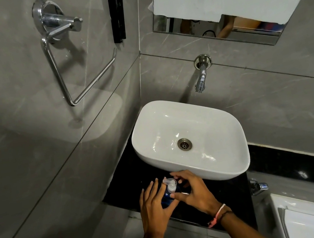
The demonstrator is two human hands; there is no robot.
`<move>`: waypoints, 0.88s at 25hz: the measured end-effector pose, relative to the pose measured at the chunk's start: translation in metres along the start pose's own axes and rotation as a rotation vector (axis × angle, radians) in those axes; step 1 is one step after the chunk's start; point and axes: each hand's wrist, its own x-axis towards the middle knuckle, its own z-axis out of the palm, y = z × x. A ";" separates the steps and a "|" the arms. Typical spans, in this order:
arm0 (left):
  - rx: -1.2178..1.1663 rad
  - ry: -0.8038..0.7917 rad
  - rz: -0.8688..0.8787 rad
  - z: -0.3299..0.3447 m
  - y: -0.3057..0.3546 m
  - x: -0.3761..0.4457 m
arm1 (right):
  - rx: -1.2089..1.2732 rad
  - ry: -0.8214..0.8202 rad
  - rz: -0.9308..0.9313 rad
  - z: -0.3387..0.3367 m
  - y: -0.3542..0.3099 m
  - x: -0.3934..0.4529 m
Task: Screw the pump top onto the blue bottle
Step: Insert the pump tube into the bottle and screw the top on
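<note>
A small blue bottle (167, 198) stands on the black counter (223, 193) just in front of the white basin. A clear pump top (170, 185) sits on its neck, nozzle pointing up and left. My left hand (154, 209) wraps the bottle's body from the left, with its fingers stretched up beside the pump. My right hand (193, 190) comes in from the right, thumb and fingers pinching the pump's collar. Most of the bottle's body is hidden between the two hands.
The white basin (235, 126) fills the counter behind the bottle, with a wall tap (201, 81) above it. A chrome towel ring (69, 56) hangs on the left wall. A chrome valve (258, 186) and a white cistern (307, 216) sit at the lower right.
</note>
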 end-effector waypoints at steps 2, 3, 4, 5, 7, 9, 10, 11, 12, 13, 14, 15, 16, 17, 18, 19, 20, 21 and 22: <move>-0.005 -0.005 -0.009 0.000 0.000 0.000 | -0.018 -0.010 -0.015 0.002 0.001 0.001; -0.006 -0.007 -0.012 -0.001 0.000 0.000 | -0.021 0.015 -0.012 0.003 0.001 0.002; -0.004 -0.010 -0.013 -0.001 0.000 0.000 | -0.016 0.040 -0.003 0.003 0.001 0.003; -0.001 -0.012 -0.012 -0.001 0.000 0.000 | -0.010 0.044 0.002 0.004 0.000 0.003; 0.005 -0.017 -0.014 -0.002 0.001 0.000 | -0.014 0.004 -0.031 0.005 -0.001 0.003; 0.010 -0.025 -0.019 -0.003 0.002 0.000 | -0.027 0.000 -0.057 0.006 0.000 0.004; 0.013 -0.025 -0.016 -0.003 0.002 0.000 | -0.029 0.019 -0.052 0.006 0.000 0.003; 0.015 -0.023 -0.013 -0.003 0.002 0.000 | -0.029 0.032 -0.048 0.006 -0.001 0.002; 0.014 -0.021 -0.011 -0.003 0.003 0.000 | -0.030 0.029 -0.053 0.006 -0.002 0.001; 0.011 -0.018 -0.012 -0.003 0.003 0.001 | -0.041 0.009 -0.067 0.007 -0.001 0.001; 0.007 -0.014 -0.014 -0.003 0.003 0.001 | -0.052 -0.014 -0.077 0.006 0.000 0.000; 0.004 -0.010 -0.016 -0.003 0.003 0.001 | -0.060 -0.021 -0.075 0.006 0.001 -0.001; 0.002 -0.007 -0.017 -0.003 0.003 0.000 | -0.062 -0.007 -0.064 0.005 0.001 -0.001; 0.002 -0.007 -0.017 -0.003 0.003 0.000 | -0.063 0.014 -0.055 0.004 0.001 -0.001; 0.004 -0.007 -0.016 -0.003 0.002 -0.001 | -0.063 0.024 -0.055 0.003 0.001 -0.002; 0.008 -0.007 -0.015 -0.002 0.002 -0.001 | -0.067 0.015 -0.068 0.003 0.000 -0.002; 0.011 -0.006 -0.016 -0.002 0.002 -0.001 | -0.071 -0.009 -0.084 0.004 0.000 -0.003; 0.011 -0.006 -0.019 -0.002 0.002 -0.001 | -0.079 -0.029 -0.094 0.004 0.000 -0.003; 0.011 -0.006 -0.019 -0.002 0.002 -0.001 | -0.089 -0.031 -0.095 0.005 -0.001 -0.002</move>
